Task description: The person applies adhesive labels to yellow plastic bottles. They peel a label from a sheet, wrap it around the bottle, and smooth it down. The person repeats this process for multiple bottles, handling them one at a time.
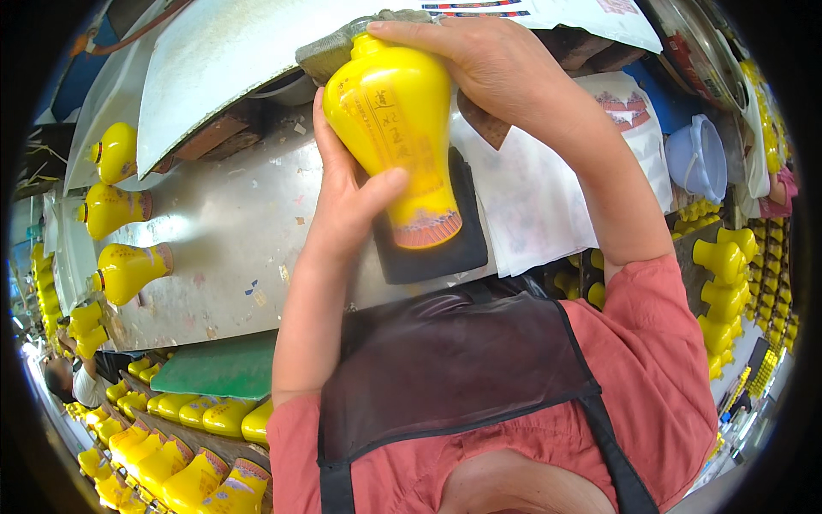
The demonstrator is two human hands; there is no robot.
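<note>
I hold one yellow vase (396,128) above the metal desk (231,240), over a black pad (445,248) that lies beside white printed sheets (531,197).

Left hand (347,201): the grip is closed around the lower body of the vase, thumb across the front, fingers behind. Right hand (479,60): the grip is closed over the top of the vase, palm and fingers covering the mouth, next to a grey cloth block (330,51) at the shoulder.

Orientation: the long axis runs from upper left to lower right in the head view. The mouth points away from me and up; the foot, with its red patterned band, points back toward my chest and down at the pad. The dark characters on the body face the camera.

Handling, in my judgement: keep both grips firm but off the printed face, so the marking is not rubbed. Support the weight with the left hand; use the right only to steady the neck. Keep the foot over the pad.

Other yellow vases (120,210) lie on their sides along the far left of the desk.
</note>
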